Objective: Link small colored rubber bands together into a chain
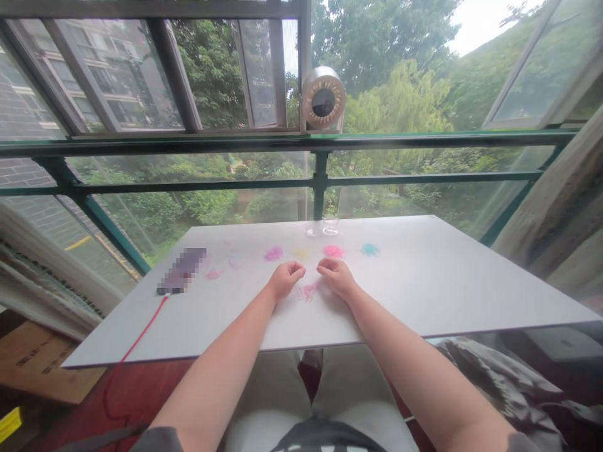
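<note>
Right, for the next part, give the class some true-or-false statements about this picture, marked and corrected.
1. The left hand and right hand are clasped together. False: a gap shows between them.
2. The teal cluster lies right of the bright pink cluster. True.
3. The purple cluster lies right of the teal cluster. False: the purple cluster lies to its left.
4. The red cable runs to the dark device. True.
5. The pale pink pieces lie nearer the person than the bright pink cluster. True.
</note>
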`<state>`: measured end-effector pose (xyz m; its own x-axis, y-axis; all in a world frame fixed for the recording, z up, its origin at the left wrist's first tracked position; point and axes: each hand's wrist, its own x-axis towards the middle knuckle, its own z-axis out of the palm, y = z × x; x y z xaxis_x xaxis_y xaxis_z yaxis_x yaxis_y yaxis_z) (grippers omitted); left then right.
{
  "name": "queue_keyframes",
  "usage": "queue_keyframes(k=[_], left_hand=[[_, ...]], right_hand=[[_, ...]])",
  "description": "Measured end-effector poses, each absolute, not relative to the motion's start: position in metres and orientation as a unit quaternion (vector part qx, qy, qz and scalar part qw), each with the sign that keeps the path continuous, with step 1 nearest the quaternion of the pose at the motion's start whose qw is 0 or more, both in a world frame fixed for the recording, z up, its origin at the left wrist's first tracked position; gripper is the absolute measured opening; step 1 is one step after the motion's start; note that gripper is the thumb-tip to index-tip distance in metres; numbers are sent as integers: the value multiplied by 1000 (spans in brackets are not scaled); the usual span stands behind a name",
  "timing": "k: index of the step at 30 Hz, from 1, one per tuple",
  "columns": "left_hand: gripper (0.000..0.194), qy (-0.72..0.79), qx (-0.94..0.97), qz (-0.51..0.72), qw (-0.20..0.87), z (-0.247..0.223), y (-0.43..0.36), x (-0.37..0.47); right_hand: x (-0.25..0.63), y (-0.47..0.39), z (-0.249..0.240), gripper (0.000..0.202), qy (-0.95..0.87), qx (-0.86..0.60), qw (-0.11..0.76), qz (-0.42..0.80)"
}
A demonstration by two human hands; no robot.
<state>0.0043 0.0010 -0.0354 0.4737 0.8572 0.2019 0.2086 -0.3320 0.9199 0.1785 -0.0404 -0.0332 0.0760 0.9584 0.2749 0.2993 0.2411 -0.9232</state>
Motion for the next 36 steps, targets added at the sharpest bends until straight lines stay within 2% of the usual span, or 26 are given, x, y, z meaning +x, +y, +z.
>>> queue_keyframes(k=[36], left_hand=[[25,369,749,372,406,-40,-2,6]], right_hand=[[177,-53,-29,13,-658,-505,466,307]])
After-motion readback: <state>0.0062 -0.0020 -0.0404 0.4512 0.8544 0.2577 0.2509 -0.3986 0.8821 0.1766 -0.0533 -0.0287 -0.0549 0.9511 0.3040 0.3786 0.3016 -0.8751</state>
